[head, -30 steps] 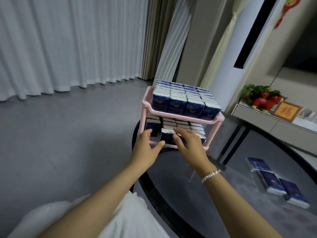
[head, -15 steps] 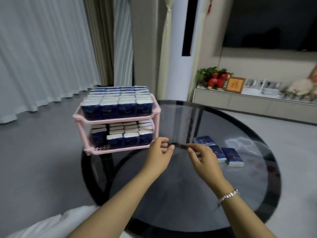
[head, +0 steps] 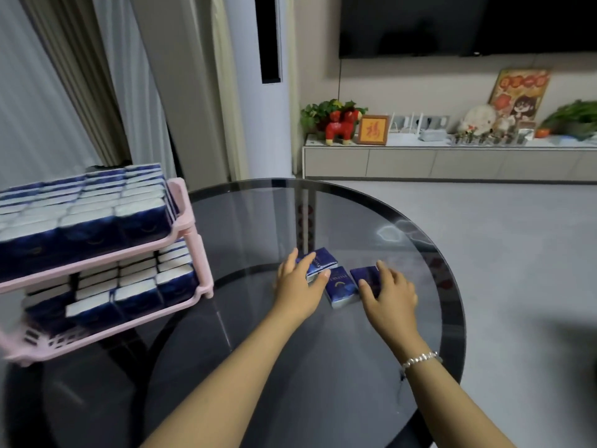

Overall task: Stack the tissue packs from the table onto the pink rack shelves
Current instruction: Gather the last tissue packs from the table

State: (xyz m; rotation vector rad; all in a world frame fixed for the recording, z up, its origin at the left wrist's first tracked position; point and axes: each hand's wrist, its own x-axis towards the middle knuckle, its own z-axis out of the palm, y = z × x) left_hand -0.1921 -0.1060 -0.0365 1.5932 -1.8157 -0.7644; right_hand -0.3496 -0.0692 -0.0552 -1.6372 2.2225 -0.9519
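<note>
Tissue packs on table: three flat dark-blue packs lie side by side near the middle of the round table (head: 420, 234), well apart from the rack.
Left pack (head: 321, 258): long axis runs up and to the right, tilted against its neighbours; glossy wrapper with pale lettering.
Middle pack (head: 340, 286): long axis runs roughly away from the person, near end slightly to the right; a small arc print shows on its face, and a pale edge at its near end.
Right pack (head: 366, 276): mostly covered, so its long axis cannot be told.
Left hand (head: 298, 289): palm down, fingers loosely spread and gently bent; fingertips lie over the near part of the left pack, thumb tip beside the middle pack. Whether it grips cannot be told.
Right hand (head: 389, 292): palm down, fingers spread; they rest on the right pack, thumb extended toward the middle pack. No closed grasp shows.
Bracelet (head: 420, 358): silver beads on the right wrist.
Pink rack (head: 193, 240): two-tier plastic, slotted lower shelf, at the table's left edge.
Racked packs (head: 87, 218): upright rows, blue with white tops, filling the upper tier; the lower tier also holds rows, with bare shelf at its near left corner.
Table surface: dark glossy glass with a black rim, reflective.
</note>
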